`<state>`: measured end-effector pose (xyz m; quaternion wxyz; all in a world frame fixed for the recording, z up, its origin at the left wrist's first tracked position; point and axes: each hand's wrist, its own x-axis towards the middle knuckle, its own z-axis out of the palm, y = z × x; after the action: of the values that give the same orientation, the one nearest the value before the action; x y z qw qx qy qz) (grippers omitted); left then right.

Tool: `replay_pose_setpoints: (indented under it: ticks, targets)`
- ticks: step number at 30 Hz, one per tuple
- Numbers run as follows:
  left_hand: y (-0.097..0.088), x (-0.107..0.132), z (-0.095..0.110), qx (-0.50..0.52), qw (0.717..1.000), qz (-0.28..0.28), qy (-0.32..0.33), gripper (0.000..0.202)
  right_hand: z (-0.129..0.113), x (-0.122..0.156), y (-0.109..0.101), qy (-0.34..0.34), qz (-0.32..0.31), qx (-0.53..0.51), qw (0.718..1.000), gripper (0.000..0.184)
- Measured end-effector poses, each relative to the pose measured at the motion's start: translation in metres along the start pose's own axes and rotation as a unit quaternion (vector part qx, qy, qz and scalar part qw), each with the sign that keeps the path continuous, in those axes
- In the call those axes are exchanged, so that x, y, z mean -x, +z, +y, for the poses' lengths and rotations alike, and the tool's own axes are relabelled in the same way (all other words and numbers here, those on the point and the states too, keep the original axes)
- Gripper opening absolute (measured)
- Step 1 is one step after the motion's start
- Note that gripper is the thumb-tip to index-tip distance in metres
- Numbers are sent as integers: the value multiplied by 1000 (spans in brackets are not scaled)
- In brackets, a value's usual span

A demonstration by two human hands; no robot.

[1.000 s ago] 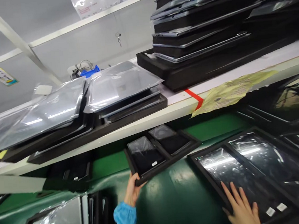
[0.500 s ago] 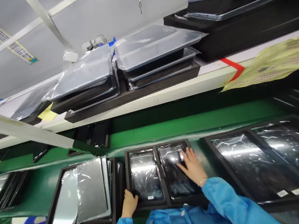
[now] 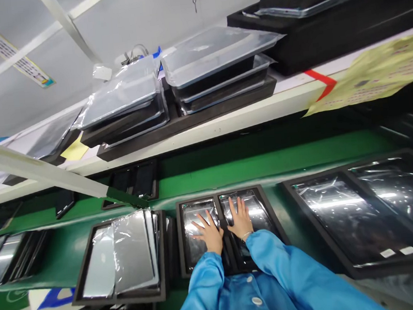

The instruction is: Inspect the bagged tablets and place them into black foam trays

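Observation:
In front of me lies a black foam tray point(image 3: 181, 235) with two compartments, each holding a dark glossy screen panel. My left hand point(image 3: 209, 232) rests flat with fingers spread over the left panel point(image 3: 192, 229). Over the right panel point(image 3: 258, 213) lies my right hand point(image 3: 240, 218), its fingers stretched out and pointing away from me. Neither hand is gripping anything. Both thumbs are near the divider between the two compartments. The sleeves on my arms are blue.
To the left, a second tray point(image 3: 80, 281) holds silvery sheets point(image 3: 133, 252) in clear film. Another two-panel tray point(image 3: 359, 269) lies on the right. Above runs a shelf edge point(image 3: 197, 135) with stacked film-wrapped panels point(image 3: 219, 56). A white post point(image 3: 44, 175) slants down at left.
My left hand has left the tray's near left edge and moved onto the left panel. My right hand has slid left across the right panel. The view has shifted slightly.

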<state>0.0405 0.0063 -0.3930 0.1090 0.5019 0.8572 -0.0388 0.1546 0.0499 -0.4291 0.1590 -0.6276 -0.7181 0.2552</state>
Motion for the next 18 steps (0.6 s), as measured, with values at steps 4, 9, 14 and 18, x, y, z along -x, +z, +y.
replay_pose_setpoints:
  ticks: [4,9,14,18]
  targets:
    - [-22,1,-4,28,999,-9,13,85,-18,10,-24,-2,3,-54,999,65]
    - [-86,4,-79,125,990,-8,59,76,16,21,-100,55,9,-139,989,76]
    - [-134,-12,-166,212,977,2,38,50,87,18,-188,196,7,-195,961,18]
    - [-148,-9,-175,305,951,9,57,31,85,45,-229,251,-14,-301,920,20]
